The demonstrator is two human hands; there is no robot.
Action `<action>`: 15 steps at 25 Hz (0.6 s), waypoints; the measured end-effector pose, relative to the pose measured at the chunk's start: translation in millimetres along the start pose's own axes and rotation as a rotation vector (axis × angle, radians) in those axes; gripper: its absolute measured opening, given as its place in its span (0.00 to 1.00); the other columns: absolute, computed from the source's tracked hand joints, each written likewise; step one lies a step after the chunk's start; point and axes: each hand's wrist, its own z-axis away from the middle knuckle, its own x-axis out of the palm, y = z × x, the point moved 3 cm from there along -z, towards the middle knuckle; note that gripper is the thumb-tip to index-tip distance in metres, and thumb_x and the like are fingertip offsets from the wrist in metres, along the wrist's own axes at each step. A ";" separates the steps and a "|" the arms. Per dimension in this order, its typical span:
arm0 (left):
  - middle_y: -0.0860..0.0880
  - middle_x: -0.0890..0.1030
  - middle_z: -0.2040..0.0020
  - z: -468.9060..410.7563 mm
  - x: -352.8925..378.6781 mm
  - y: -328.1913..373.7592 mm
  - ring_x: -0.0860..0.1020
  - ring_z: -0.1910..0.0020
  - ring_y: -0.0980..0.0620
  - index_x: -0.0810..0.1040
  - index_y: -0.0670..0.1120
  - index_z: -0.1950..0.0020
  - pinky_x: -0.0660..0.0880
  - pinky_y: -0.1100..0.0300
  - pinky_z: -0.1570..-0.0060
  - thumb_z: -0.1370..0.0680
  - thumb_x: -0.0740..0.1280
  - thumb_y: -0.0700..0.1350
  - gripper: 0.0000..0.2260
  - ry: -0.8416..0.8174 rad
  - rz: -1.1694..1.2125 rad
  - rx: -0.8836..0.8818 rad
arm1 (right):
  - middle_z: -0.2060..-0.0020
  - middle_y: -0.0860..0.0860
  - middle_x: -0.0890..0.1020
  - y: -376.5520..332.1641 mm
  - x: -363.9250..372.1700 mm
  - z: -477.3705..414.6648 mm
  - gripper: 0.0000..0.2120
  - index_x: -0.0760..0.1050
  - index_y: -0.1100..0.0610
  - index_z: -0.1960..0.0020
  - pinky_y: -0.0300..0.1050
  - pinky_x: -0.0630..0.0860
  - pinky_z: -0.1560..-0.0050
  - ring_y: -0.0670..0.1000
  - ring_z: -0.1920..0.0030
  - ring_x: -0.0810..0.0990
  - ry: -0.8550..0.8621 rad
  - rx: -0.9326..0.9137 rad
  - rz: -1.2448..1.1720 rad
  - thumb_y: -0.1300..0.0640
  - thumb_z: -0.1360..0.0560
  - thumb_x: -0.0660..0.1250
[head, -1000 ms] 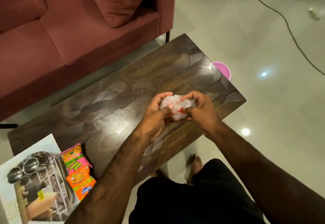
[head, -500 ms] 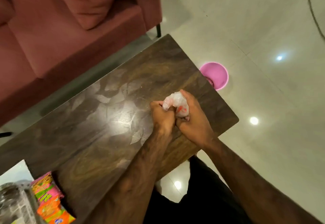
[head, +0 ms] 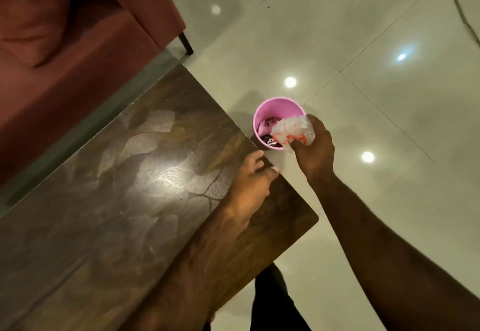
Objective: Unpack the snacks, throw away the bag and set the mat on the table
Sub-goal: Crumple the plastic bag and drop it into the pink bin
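While the right hand [head: 315, 149] clutches the crumpled bag [head: 292, 130] over the pink bin [head: 278, 106] on the floor, the left hand [head: 253, 177] rests loosely open and empty on the worktop [head: 117, 201] edge. Binning looks imminent; no snacks or mat in view, so mat-setting likely remains.

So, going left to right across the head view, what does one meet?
Red sofa → wooden table → left hand resting at the table's edge → right hand holding the crumpled bag over the pink bin, which overlaps both, so its place is unclear.
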 end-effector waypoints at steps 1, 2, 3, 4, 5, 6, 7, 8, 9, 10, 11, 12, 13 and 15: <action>0.51 0.72 0.29 -13.4 0.1 -3.8 0.76 0.40 0.55 0.69 0.52 0.26 0.79 0.56 0.47 0.20 0.67 0.45 0.22 0.008 -0.031 -0.003 | 0.36 0.55 0.80 11.1 12.3 -25.3 0.32 0.71 0.55 0.27 0.51 0.80 0.38 0.57 0.37 0.80 -0.010 0.030 0.017 0.61 0.30 0.77; 0.51 0.74 0.32 -25.9 0.9 -7.0 0.76 0.41 0.56 0.71 0.52 0.29 0.80 0.53 0.45 0.20 0.67 0.44 0.20 0.014 -0.056 -0.003 | 0.36 0.57 0.79 22.3 24.2 -47.1 0.35 0.69 0.55 0.26 0.55 0.80 0.39 0.59 0.37 0.79 -0.029 0.054 0.035 0.61 0.31 0.77; 0.53 0.75 0.35 -38.3 2.1 -9.0 0.77 0.41 0.56 0.72 0.52 0.31 0.79 0.50 0.41 0.20 0.67 0.43 0.18 0.021 -0.079 0.002 | 0.35 0.58 0.78 33.3 36.3 -65.5 0.38 0.66 0.56 0.25 0.57 0.80 0.38 0.60 0.36 0.78 -0.053 0.072 0.052 0.61 0.31 0.77; 0.55 0.76 0.40 -54.6 3.1 -10.8 0.77 0.42 0.56 0.73 0.53 0.32 0.78 0.47 0.38 0.21 0.67 0.43 0.18 0.032 -0.099 0.016 | 0.33 0.59 0.76 45.3 50.1 -84.0 0.41 0.63 0.56 0.23 0.57 0.79 0.37 0.62 0.34 0.77 -0.077 0.093 0.058 0.61 0.31 0.77; 0.58 0.76 0.44 -70.2 4.4 -11.7 0.77 0.43 0.58 0.72 0.53 0.31 0.77 0.46 0.37 0.21 0.67 0.42 0.19 0.043 -0.112 0.031 | 0.32 0.59 0.75 56.4 62.2 -97.7 0.44 0.59 0.56 0.21 0.58 0.77 0.36 0.62 0.32 0.74 -0.104 0.118 0.049 0.62 0.32 0.77; 0.60 0.76 0.46 -85.2 5.8 -11.6 0.77 0.44 0.59 0.71 0.54 0.30 0.77 0.46 0.37 0.21 0.67 0.41 0.20 0.055 -0.124 0.046 | 0.30 0.59 0.73 67.9 72.5 -107.8 0.47 0.56 0.57 0.20 0.58 0.77 0.35 0.61 0.30 0.73 -0.132 0.141 0.025 0.63 0.32 0.77; 0.58 0.76 0.45 -98.1 7.8 -10.8 0.77 0.44 0.58 0.70 0.54 0.29 0.78 0.46 0.38 0.21 0.67 0.41 0.21 0.060 -0.142 0.062 | 0.29 0.59 0.72 78.1 79.4 -114.1 0.47 0.54 0.58 0.19 0.59 0.77 0.35 0.61 0.30 0.72 -0.153 0.156 0.008 0.64 0.31 0.76; 0.56 0.75 0.42 -107.7 9.8 -9.8 0.77 0.43 0.56 0.70 0.54 0.28 0.78 0.47 0.39 0.21 0.67 0.40 0.23 0.062 -0.163 0.078 | 0.29 0.59 0.72 85.8 82.2 -115.8 0.46 0.54 0.58 0.19 0.60 0.78 0.35 0.61 0.30 0.73 -0.164 0.156 0.004 0.65 0.30 0.76; 0.54 0.75 0.40 -113.1 11.3 -8.0 0.76 0.42 0.55 0.70 0.54 0.27 0.79 0.47 0.40 0.21 0.67 0.40 0.24 0.066 -0.181 0.091 | 0.29 0.59 0.71 89.9 79.7 -112.4 0.45 0.55 0.58 0.19 0.60 0.78 0.36 0.60 0.31 0.74 -0.173 0.148 0.012 0.64 0.29 0.75; 0.53 0.74 0.40 -114.8 12.8 -5.8 0.76 0.42 0.55 0.69 0.53 0.27 0.79 0.48 0.41 0.22 0.67 0.39 0.24 0.068 -0.194 0.101 | 0.29 0.60 0.71 93.0 73.5 -104.7 0.44 0.56 0.58 0.20 0.60 0.79 0.37 0.61 0.31 0.74 -0.182 0.130 0.019 0.64 0.29 0.75; 0.54 0.74 0.40 -113.7 14.0 -2.7 0.76 0.43 0.56 0.69 0.53 0.27 0.80 0.49 0.42 0.22 0.67 0.38 0.25 0.068 -0.199 0.113 | 0.29 0.60 0.72 93.3 65.1 -94.3 0.43 0.59 0.57 0.21 0.61 0.79 0.38 0.61 0.32 0.74 -0.188 0.102 0.021 0.64 0.30 0.75; 0.54 0.74 0.41 -110.4 14.0 0.7 0.76 0.43 0.56 0.69 0.52 0.27 0.80 0.50 0.42 0.22 0.67 0.37 0.25 0.070 -0.198 0.124 | 0.30 0.60 0.73 91.2 55.7 -82.4 0.41 0.61 0.56 0.22 0.62 0.78 0.38 0.61 0.32 0.74 -0.192 0.070 0.023 0.64 0.31 0.75; 0.54 0.74 0.40 -102.9 13.2 5.1 0.76 0.43 0.55 0.69 0.52 0.27 0.80 0.49 0.42 0.22 0.67 0.37 0.25 0.071 -0.192 0.129 | 0.30 0.58 0.73 85.7 43.9 -68.3 0.39 0.64 0.54 0.23 0.61 0.78 0.38 0.60 0.31 0.74 -0.194 0.050 0.032 0.63 0.31 0.75; 0.52 0.74 0.37 -81.2 7.1 13.1 0.76 0.39 0.53 0.69 0.53 0.27 0.79 0.47 0.40 0.22 0.68 0.38 0.24 0.071 -0.195 0.132 | 0.29 0.52 0.71 69.1 19.3 -38.5 0.37 0.65 0.46 0.26 0.59 0.78 0.36 0.57 0.31 0.73 -0.185 0.062 0.047 0.60 0.30 0.75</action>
